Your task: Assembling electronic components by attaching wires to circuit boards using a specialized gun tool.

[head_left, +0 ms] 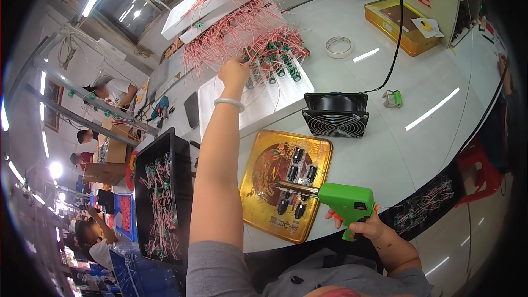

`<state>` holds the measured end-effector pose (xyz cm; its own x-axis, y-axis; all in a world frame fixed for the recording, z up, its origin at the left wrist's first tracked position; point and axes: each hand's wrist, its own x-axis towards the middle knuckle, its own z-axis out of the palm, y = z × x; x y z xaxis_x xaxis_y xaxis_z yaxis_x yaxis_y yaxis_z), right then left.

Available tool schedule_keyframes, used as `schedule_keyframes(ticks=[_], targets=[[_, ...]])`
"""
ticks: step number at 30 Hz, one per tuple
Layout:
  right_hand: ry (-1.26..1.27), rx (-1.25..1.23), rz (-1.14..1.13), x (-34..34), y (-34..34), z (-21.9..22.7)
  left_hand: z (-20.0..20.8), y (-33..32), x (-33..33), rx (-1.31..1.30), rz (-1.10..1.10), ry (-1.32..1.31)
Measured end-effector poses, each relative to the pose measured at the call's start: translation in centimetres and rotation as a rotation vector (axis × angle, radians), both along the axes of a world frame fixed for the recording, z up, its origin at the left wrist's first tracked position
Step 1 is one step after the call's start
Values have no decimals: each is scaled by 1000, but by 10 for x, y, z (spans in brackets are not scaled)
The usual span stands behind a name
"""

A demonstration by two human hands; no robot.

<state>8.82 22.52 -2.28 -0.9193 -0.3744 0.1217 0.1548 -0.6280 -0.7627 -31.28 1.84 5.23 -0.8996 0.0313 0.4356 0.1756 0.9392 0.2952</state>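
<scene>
My left hand is stretched out over a white foam tray. Its fingers are closed at the edge of a pile of small green circuit boards with pink wires; what they pinch is hidden. A pale bangle circles that wrist. My right hand grips a green soldering gun by its handle. The gun's metal tip points left, above a gold tin lid. Several small black parts lie on the lid, some close to the tip.
A black fan stands right of the foam tray, its cable running upward. Beyond are a tape roll and a gold tin box. A black bin of wired boards stands left. People work in the left background.
</scene>
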Motion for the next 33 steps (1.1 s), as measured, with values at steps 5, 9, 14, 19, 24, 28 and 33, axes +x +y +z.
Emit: schedule_keyframes(ticks=[5,9,14,19,24,28,33], targets=[[9,-20,-9,-1,-1,1,-15,-23,-20,174,68,-136],[4,-37,-6,0,0,0,-39,-63,-21,674,-63,-118],[-3,-9,10,-1,2,-2,-36,-65,5,842,-193,-37],[26,6,-21,0,1,-1,24,-46,-3,954,-243,105],[-10,27,-81,3,-5,-1,86,-45,4,1356,-458,130],[7,26,-81,4,-3,-2,127,-49,23,1435,-446,351],[39,10,-43,2,-1,-3,131,-78,36,1264,-311,362]])
